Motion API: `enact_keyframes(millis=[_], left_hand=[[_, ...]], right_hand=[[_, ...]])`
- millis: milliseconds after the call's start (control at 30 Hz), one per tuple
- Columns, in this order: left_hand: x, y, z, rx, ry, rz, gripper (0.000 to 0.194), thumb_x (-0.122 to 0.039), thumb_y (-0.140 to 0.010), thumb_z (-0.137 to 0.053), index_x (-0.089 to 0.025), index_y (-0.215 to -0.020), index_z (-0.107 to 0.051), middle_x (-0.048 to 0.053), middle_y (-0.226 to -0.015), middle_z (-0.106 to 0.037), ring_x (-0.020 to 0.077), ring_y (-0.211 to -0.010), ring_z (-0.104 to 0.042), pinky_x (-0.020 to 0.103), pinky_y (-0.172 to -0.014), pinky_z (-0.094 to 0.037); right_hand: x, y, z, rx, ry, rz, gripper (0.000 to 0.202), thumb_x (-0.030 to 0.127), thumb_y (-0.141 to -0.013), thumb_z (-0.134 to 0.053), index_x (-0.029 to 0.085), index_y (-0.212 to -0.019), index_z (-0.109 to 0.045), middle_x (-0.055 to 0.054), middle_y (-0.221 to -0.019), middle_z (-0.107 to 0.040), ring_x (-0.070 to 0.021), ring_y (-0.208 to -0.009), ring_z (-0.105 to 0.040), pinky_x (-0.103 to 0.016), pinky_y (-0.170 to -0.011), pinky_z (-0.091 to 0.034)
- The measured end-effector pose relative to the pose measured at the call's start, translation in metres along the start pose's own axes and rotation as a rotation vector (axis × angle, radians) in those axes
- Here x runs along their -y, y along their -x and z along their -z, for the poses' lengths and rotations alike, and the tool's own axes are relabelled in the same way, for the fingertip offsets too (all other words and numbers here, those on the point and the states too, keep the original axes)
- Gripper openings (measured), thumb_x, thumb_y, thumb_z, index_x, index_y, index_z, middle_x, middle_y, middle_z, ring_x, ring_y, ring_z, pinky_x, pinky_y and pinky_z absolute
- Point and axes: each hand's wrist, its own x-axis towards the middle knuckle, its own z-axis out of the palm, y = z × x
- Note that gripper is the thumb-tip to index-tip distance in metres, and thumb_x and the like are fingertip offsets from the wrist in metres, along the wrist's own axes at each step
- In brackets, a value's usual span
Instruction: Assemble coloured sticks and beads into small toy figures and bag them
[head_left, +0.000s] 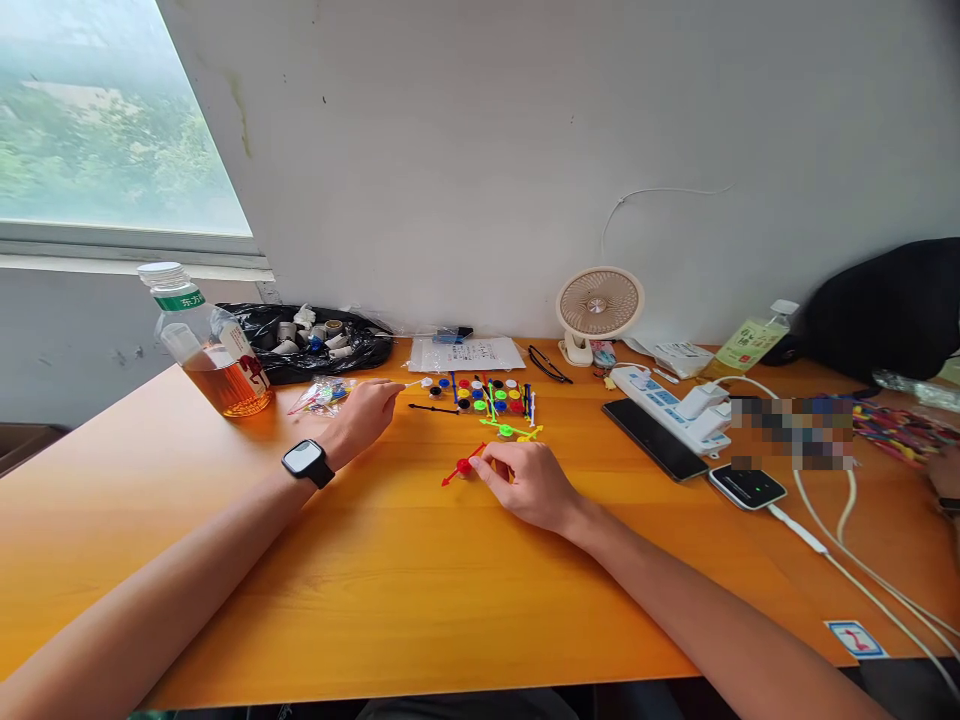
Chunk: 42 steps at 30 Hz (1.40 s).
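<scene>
My left hand (366,418), with a black watch (308,460) on the wrist, is closed in a pinch on a thin white strip (412,384), perhaps a pointer. Its tip reaches toward a white round piece (427,382). My right hand (529,482) has curled fingers, thumb and index at the edge of a red arrow spinner (463,467) lying on the table. Just beyond it are a green arrow spinner (505,431) and a yellow arrow (534,434). Several coloured round pieces (480,396) stand grouped behind, with a black arrow (433,408) to their left.
A tea bottle (214,360), a black bag of scraps (319,340) and a plastic packet (322,396) lie left. Paper (466,354) and a fan (600,305) stand behind. Right are a phone (654,440), a power strip (660,405), cables and another person's hand (946,470).
</scene>
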Motion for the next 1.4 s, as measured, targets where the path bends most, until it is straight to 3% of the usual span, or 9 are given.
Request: enact_keyframes(millis=[300,600,800,1133,1400], left_hand=[[0.002,0.000,0.000,-0.001,-0.004,-0.013,0.034,-0.015,-0.100,-0.048,-0.017,-0.111,-0.080,0.015,-0.107,-0.081,0.0254,-0.092,-0.077,0.034,-0.082,-0.058],[0.012,-0.002,0.018,0.025,-0.084,-0.006,0.039,-0.018,-0.098,-0.045,-0.017,-0.111,-0.081,0.017,-0.108,-0.080,0.0299,-0.097,-0.076,0.040,-0.089,-0.059],[0.002,-0.005,0.034,-0.072,-0.053,0.100,0.037,-0.021,-0.099,-0.048,-0.017,-0.112,-0.082,0.012,-0.108,-0.082,0.0260,-0.093,-0.077,0.034,-0.088,-0.058],[-0.001,-0.003,0.012,0.012,-0.005,0.093,0.037,-0.021,-0.100,-0.048,-0.017,-0.113,-0.082,0.014,-0.107,-0.083,0.0268,-0.092,-0.078,0.033,-0.081,-0.057],[0.001,-0.004,0.014,-0.027,-0.020,0.085,0.038,-0.023,-0.100,-0.047,-0.016,-0.115,-0.082,0.015,-0.114,-0.082,0.0282,-0.100,-0.077,0.034,-0.088,-0.057]], right_hand=[[-0.001,0.000,0.000,0.006,0.006,-0.004,0.029,0.037,-0.106,-0.060,0.024,-0.089,-0.080,0.001,-0.069,-0.070,-0.0135,-0.061,-0.058,-0.028,-0.064,-0.035],[0.005,-0.001,0.003,0.024,-0.022,-0.012,0.024,0.036,-0.105,-0.061,0.022,-0.091,-0.076,0.001,-0.068,-0.068,-0.0141,-0.062,-0.059,-0.028,-0.064,-0.037],[0.008,-0.001,0.005,0.043,-0.035,-0.016,0.019,0.035,-0.103,-0.064,0.021,-0.097,-0.075,0.002,-0.067,-0.067,-0.0140,-0.061,-0.058,-0.027,-0.063,-0.038],[0.007,-0.001,0.004,0.050,-0.021,-0.017,0.020,0.035,-0.103,-0.064,0.022,-0.094,-0.076,0.001,-0.068,-0.068,-0.0144,-0.061,-0.059,-0.027,-0.063,-0.038],[0.006,-0.001,0.003,0.054,-0.017,-0.009,0.021,0.036,-0.104,-0.063,0.023,-0.093,-0.076,0.002,-0.064,-0.064,-0.0139,-0.060,-0.057,-0.027,-0.061,-0.037]])
